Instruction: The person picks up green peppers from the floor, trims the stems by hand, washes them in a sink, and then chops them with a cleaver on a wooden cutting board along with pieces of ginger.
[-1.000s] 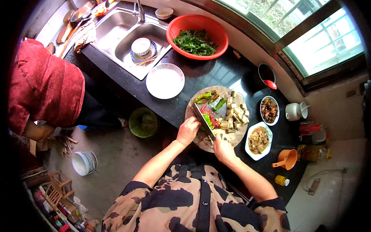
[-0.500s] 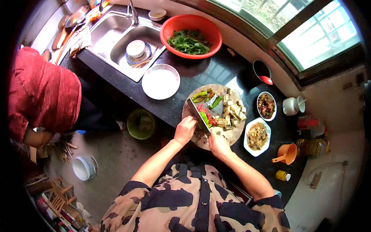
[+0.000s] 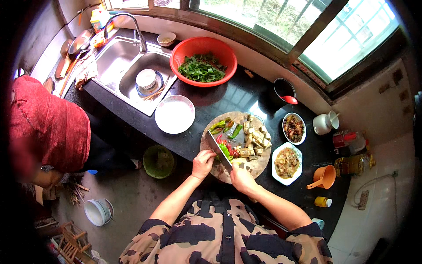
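Observation:
On the round wooden chopping board (image 3: 259, 169), my right hand (image 3: 242, 179) is closed around the handle of a kitchen knife (image 3: 217, 148). The broad blade slants up and left across the board. Against the blade's near left side rests my left hand (image 3: 203, 163), fingers bent together; whatever they pinch is hidden. Cut green pepper (image 3: 225, 151) and red pepper (image 3: 231, 150) pieces lie just right of the blade. Beyond it are whole green peppers (image 3: 236, 131) and some brownish ones. Pale chunks with dark skin (image 3: 257, 140) are heaped on the board's right side.
A red basin (image 3: 176, 66) of leafy greens, a white plate (image 3: 175, 114) and a double sink (image 3: 115, 86) are at the left. Two filled dishes, an oval one (image 3: 293, 141) and an octagonal one (image 3: 275, 170), flank the board's right. A person in red (image 3: 52, 119) is far left.
My view has tilted upward, so more of the window and tap shows. Both hands and the knife stay at nearly the same place on the board.

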The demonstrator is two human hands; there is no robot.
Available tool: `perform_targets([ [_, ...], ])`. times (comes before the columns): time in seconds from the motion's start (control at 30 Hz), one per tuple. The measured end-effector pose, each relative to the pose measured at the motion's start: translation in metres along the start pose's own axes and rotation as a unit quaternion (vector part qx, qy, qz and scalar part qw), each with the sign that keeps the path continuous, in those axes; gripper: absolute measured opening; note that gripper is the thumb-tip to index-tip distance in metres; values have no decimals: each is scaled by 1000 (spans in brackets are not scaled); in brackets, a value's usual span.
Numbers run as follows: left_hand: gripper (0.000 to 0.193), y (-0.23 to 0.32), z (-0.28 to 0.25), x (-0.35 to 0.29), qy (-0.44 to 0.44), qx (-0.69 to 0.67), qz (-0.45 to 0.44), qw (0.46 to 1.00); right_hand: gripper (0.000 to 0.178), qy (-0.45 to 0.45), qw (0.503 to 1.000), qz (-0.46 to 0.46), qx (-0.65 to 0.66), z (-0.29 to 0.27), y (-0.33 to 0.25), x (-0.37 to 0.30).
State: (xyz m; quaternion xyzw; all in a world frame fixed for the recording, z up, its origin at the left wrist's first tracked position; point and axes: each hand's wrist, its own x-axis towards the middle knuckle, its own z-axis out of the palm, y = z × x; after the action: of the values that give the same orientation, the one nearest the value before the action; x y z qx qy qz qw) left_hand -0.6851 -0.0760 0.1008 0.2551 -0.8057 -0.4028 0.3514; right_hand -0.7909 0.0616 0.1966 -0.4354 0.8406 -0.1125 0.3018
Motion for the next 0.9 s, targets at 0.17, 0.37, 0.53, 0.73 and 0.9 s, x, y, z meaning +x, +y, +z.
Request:
perform_targets([
  [0.17,8,-4,1,-5,7,-10,-7,1000,20,58,998,-8,-27,15,-4,6],
  [0.37,8,-2,1,-1,12,-25,-27,999,19,-67,997,-10,37,-37,-6,28],
  [0.53,9,-5,2,-2,-7,-18,-22,1000,21,-41,998,-11,42,-10,1,17],
  [0.73,10,-6,-1,-3,-8,-15,-12,1000,22,25,999,7,20,14,-8,14],
  [0.9,8,-4,-2,0,-3,-17,-11,1000,22,-77,997,2,27,-41,-17,37],
])
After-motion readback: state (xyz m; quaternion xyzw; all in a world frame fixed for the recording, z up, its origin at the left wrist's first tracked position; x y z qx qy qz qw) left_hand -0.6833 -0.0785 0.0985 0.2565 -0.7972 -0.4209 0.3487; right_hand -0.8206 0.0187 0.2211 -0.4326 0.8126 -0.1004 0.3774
